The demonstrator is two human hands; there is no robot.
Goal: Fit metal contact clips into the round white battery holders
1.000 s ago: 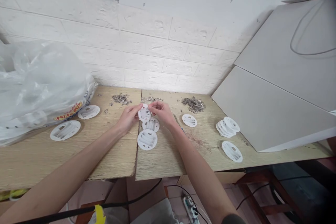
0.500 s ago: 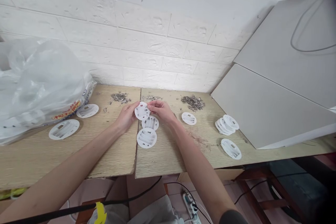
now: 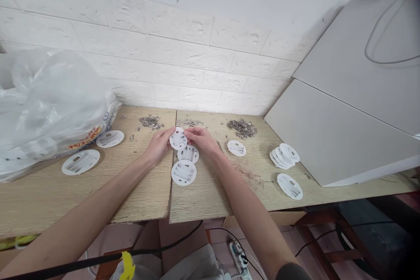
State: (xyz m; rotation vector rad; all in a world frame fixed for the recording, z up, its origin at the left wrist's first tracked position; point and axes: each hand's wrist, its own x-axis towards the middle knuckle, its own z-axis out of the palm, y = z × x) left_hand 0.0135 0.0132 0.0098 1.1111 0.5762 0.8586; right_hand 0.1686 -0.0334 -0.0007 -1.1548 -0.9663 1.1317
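Observation:
A round white plastic battery base point(image 3: 178, 138) with slots and small metal pieces in it is held up, tilted, above the table. My left hand point(image 3: 160, 145) grips its left edge, closed. At its right edge, the thumb and fingers of my right hand point(image 3: 201, 139) are pinched together against the base; anything small between those fingertips is hidden. Just below lie two more round white bases, one base point(image 3: 188, 154) partly under the held one and another base point(image 3: 183, 173) nearer me. Behind my hands is a scatter of small metal pieces point(image 3: 190, 122).
Piles of small metal parts lie left point(image 3: 151, 122) and right point(image 3: 242, 129). A stack of white bases point(image 3: 284, 155) and single bases point(image 3: 290, 186) sit rightward. A plastic bag point(image 3: 55, 109) fills the left. Grey-white panels point(image 3: 344, 135) stand at right. A seam point(image 3: 170, 192) splits the tabletop.
Almost nothing differs. The right fingertips have shifted slightly on the base's right edge, and the whole view has drifted a little.

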